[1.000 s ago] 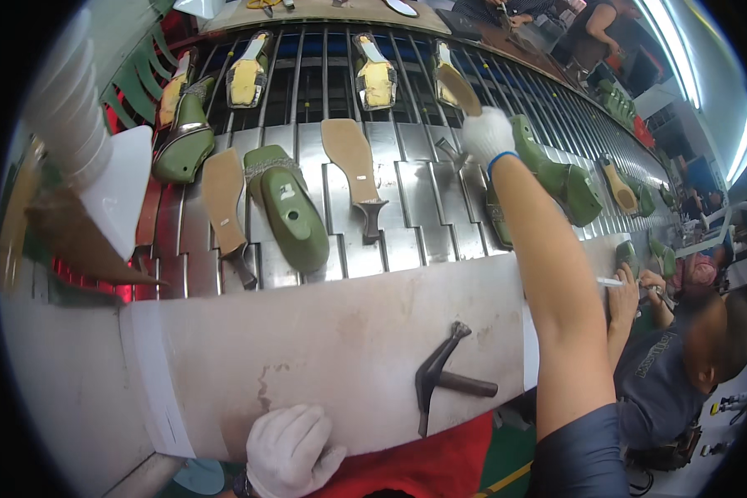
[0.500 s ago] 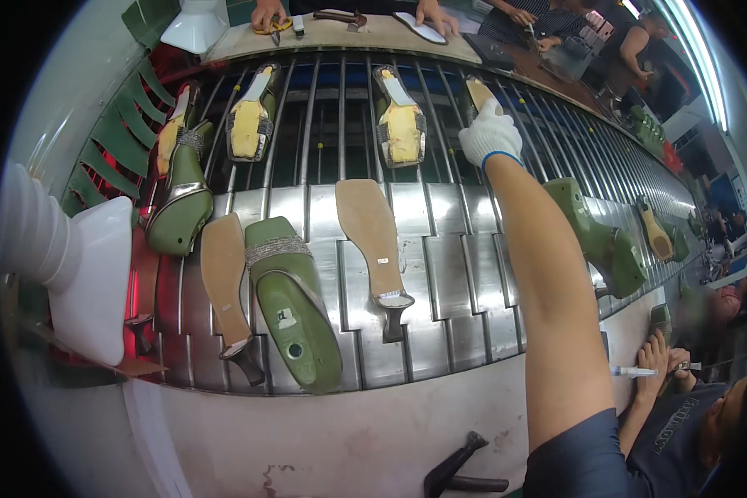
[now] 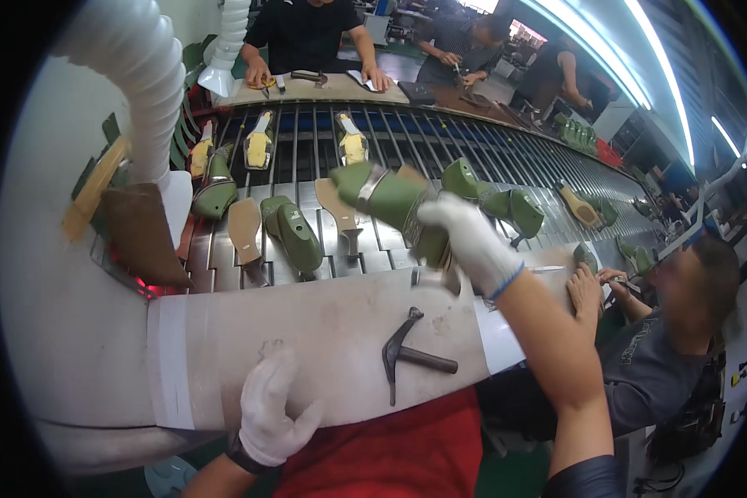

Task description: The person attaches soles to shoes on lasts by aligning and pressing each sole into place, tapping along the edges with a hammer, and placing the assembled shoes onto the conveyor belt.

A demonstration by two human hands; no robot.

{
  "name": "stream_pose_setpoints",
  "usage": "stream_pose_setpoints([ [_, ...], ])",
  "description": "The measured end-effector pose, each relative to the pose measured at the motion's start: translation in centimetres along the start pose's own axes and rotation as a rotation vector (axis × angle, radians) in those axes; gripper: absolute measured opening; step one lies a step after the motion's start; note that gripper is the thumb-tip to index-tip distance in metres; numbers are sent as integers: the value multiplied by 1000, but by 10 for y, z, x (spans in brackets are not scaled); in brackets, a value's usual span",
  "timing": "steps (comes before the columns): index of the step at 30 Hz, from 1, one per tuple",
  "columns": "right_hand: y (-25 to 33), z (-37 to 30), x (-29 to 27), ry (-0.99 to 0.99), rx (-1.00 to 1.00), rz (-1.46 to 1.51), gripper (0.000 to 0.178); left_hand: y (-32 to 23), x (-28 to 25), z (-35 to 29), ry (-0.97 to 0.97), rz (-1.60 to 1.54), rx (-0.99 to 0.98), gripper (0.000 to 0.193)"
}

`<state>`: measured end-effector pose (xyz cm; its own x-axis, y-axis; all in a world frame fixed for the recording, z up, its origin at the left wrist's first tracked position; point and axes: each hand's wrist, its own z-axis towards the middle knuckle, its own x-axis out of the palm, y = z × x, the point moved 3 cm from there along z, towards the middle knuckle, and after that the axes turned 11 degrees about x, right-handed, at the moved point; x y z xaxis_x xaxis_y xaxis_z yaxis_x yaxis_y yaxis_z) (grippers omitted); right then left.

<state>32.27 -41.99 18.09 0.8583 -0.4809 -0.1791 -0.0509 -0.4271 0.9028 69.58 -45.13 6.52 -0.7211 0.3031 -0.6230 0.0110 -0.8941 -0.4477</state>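
My right hand (image 3: 476,249), in a white glove, is closed on a green shoe last (image 3: 358,184) with a silver strap across it. The last is raised over the near edge of the conveyor and smeared by motion. Below that hand a pale blurred piece shows, which I cannot make out. My gloved left hand (image 3: 275,415) hovers at the worktable's front edge, fingers apart, holding nothing. Between the hands, a hammer (image 3: 415,357) lies on the worktable (image 3: 324,324). Another green last (image 3: 295,236) rests on the conveyor between two tan soles (image 3: 243,232) (image 3: 336,207) with dark heels.
Yellow-backed shoe pieces (image 3: 258,148) lie on the conveyor's rollers (image 3: 303,162). More green lasts (image 3: 515,207) stand to the right. White duct hoods (image 3: 174,216) hang at left. A co-worker (image 3: 664,332) works close on my right; other people (image 3: 307,37) are across the conveyor.
My right hand has come back from the far rollers toward me and now carries a green last. My left hand has come into view, and the view has tilted up.
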Motion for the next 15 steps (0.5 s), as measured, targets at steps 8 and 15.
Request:
stream_pose_setpoints([
  [8,-134,-200,126,510,221,123,81,-42,-10,2,-123,523,450,54],
  [15,-136,-186,140,455,58,274,63,24,-29,-41,-140,54,-16,77],
])
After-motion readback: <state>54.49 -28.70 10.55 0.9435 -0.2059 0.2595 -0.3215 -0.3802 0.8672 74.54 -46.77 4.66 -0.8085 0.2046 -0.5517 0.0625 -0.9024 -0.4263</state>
